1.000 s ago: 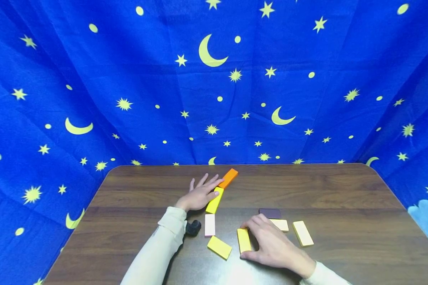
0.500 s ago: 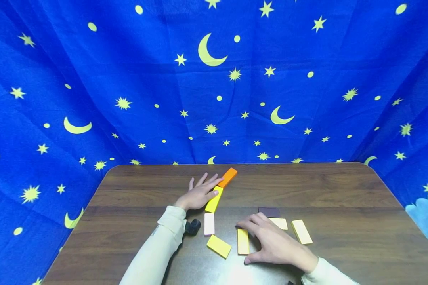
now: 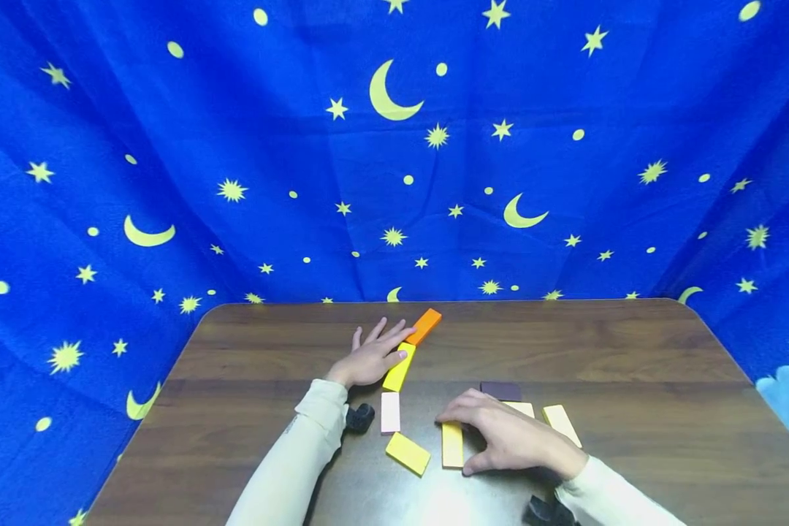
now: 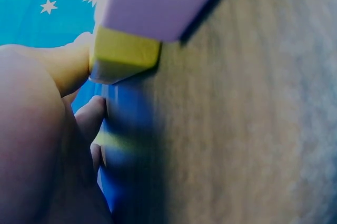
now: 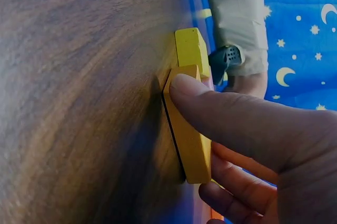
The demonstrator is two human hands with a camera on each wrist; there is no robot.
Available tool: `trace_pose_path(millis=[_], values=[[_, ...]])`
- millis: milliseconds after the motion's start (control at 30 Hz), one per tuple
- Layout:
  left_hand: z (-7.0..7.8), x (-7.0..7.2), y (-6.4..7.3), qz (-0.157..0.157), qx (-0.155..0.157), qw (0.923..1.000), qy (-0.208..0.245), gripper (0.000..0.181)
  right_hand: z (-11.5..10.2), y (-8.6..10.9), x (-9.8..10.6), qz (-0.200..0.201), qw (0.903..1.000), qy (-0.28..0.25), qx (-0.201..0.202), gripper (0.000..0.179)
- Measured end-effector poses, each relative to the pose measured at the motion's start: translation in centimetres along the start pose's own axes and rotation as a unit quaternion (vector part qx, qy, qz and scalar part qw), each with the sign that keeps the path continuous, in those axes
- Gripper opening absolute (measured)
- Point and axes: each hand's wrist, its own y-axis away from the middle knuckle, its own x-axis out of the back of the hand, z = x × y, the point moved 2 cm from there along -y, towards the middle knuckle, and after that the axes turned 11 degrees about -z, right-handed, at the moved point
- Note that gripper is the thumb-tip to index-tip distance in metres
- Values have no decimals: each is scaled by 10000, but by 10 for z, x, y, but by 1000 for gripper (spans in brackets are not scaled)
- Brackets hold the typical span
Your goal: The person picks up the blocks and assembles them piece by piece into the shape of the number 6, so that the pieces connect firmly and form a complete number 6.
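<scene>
In the head view my left hand [image 3: 368,361] lies with fingers spread over a bright yellow block [image 3: 398,371], its index fingertip at an orange block [image 3: 425,326]. A pale pink block [image 3: 390,413] lies just nearer, end-on to the yellow one. My right hand [image 3: 509,435] spans a light yellow block [image 3: 452,447] flat on the table, thumb at the near end and fingers at the far end. The right wrist view shows the thumb [image 5: 192,87] overlapping that block's near end. Another yellow block [image 3: 408,454] lies slanted between it and the pink one.
Behind and right of my right hand lie a dark purple block [image 3: 500,391], a cream block [image 3: 521,409] partly covered by the hand, and another cream block [image 3: 562,425]. Dark wrist cameras sit under both sleeves. A blue star-patterned cloth [image 3: 394,161] hangs beyond the wooden table [image 3: 631,351].
The block under my right hand has turned slightly straighter. My right thumb came away from its near end, then moved back close to it. My left hand stays put.
</scene>
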Motion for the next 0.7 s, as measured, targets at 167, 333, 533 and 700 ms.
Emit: trace_pose_path(millis=[167, 333, 533, 700], values=[[0, 1, -1, -25, 20, 10000, -37, 52, 0, 0, -1, 11, 10000, -30, -24, 64], [-1, 0, -1, 3, 3, 10000, -28, 52, -2, -1, -3, 24, 9998, -58, -187, 63], [-1, 0, -1, 18, -17, 10000, -38, 52, -6, 1, -5, 178, 9995, 60, -260, 60], [-2, -1, -1, 37, 8, 10000, 24, 52, -9, 2, -7, 384, 9987, 237, -227, 59]])
